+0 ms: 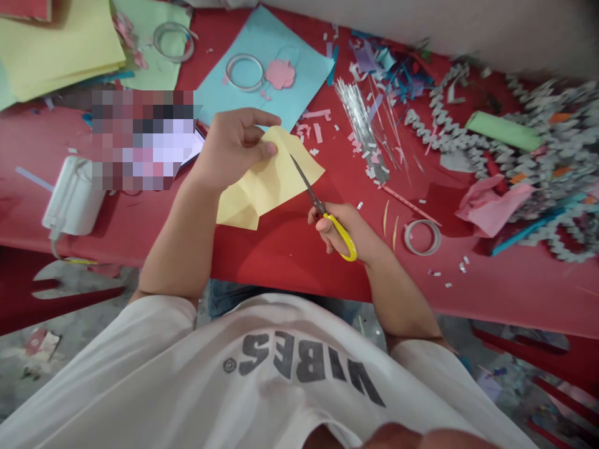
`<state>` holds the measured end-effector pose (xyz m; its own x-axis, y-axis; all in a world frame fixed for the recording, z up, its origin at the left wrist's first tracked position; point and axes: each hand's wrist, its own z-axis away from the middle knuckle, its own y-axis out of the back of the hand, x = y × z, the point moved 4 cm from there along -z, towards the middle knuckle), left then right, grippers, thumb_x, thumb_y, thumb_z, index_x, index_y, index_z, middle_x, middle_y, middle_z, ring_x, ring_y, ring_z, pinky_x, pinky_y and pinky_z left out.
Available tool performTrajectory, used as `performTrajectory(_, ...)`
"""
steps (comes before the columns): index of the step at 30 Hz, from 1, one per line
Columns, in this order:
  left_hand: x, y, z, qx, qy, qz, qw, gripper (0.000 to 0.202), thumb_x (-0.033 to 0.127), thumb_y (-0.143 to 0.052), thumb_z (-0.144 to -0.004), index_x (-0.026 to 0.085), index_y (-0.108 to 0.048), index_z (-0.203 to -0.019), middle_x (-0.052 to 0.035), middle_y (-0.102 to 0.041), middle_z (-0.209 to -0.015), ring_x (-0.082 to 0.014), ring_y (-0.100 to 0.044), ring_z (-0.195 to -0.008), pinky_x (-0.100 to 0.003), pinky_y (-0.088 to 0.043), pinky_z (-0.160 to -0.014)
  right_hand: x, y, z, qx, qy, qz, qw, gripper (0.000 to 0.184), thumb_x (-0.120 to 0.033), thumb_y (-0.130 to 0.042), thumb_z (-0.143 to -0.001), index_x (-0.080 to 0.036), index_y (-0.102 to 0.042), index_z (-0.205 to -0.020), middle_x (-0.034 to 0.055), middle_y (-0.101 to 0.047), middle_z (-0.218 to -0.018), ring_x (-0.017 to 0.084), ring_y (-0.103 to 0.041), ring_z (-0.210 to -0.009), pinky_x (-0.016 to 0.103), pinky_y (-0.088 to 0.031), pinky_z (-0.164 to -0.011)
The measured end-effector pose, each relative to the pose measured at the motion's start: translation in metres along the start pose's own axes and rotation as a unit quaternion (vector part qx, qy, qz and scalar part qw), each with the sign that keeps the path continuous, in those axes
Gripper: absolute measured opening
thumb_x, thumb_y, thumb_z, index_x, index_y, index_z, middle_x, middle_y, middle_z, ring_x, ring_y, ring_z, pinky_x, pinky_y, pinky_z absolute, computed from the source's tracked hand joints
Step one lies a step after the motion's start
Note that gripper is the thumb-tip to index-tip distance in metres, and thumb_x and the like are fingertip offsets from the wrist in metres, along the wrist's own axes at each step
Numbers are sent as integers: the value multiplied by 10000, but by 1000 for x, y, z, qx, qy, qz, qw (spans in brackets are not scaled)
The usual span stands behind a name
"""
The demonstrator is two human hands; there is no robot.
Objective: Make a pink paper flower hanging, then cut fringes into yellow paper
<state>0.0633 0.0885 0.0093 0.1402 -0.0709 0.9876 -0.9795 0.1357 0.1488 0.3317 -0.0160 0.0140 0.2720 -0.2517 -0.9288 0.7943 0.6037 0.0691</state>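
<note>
My left hand (236,144) pinches the top edge of a folded yellow paper sheet (266,184), thumb on top and fingers curled behind, holding it over the red table (290,249). My right hand (339,231) grips scissors (322,209) by their yellow handles. The thin blades point up and left, and their tips lie on the yellow sheet near its middle.
A light blue sheet (299,68) with a pink cut-out shape (279,73) and a tape ring (244,72) lies behind. Yellow and green sheets (60,43) sit far left, a white device (72,196) at the left edge. Paper chains and scraps (515,137) crowd the right, beside another tape ring (422,237).
</note>
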Motion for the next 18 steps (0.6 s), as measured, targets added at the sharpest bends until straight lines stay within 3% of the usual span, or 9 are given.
performTrajectory(4, 3, -2, 1, 4, 14, 1, 1000, 568, 596, -1022, -807, 157, -759, -1053, -4, -732, -837, -139, -656, -794, -292, -502, -707, 8, 0, 0, 19, 21, 10, 1000, 751, -959, -661, -892, -219, -662, -1021, -31, -605, -641, 161, -633, -511, 288, -532, -506)
performTrajectory(8, 13, -6, 5, 14, 17, 9, 1000, 425, 621, -1000, -803, 273, -757, -830, -3, -707, -796, -157, -586, -731, -338, -435, -624, 18, 1, -2, -5, 50, -1, 999, 905, -1088, -608, -763, -237, -640, -1069, 47, -765, -796, 271, -807, -768, 355, -640, -707)
performTrajectory(13, 17, -9, 5, -1, 5, -3, 1000, 502, 702, -1008, -751, 272, -755, -807, -18, -685, -752, -154, -516, -703, -339, -360, -599, 18, 3, 0, -67, 52, 20, 996, 884, -1052, -650, -785, -244, -614, -1141, 108, -838, -990, 325, -842, -930, 402, -658, -804)
performTrajectory(18, 16, -11, 6, -36, 18, -35, 999, 611, 780, -1007, -703, 241, -728, -775, -13, -617, -675, -128, -488, -649, -327, -331, -554, 26, 2, -4, -55, 49, 8, 997, 883, -1059, -651, -773, -255, -638, -1138, 87, -836, -951, 308, -831, -887, 414, -666, -811)
